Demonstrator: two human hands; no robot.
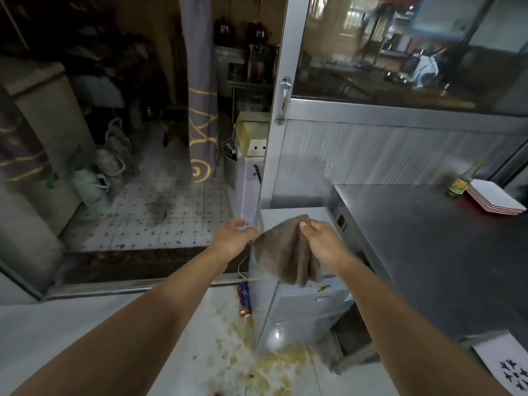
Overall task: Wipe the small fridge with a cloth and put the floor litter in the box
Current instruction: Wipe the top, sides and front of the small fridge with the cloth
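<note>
fridge (pixel 303 304) top: partly behind cloth (pixel 288 252) | patterned paper (pixel 511 370): cut by right edge | glass reflections: blurred

One cloth (pixel 288 252), one small fridge (pixel 303 304), one bottle (pixel 461 181), two hands (pixel 228 238).

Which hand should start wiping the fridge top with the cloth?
Right. The right hand pinches the brown cloth directly over the small fridge, while the left hand only holds one edge, out past the fridge's side.
</note>
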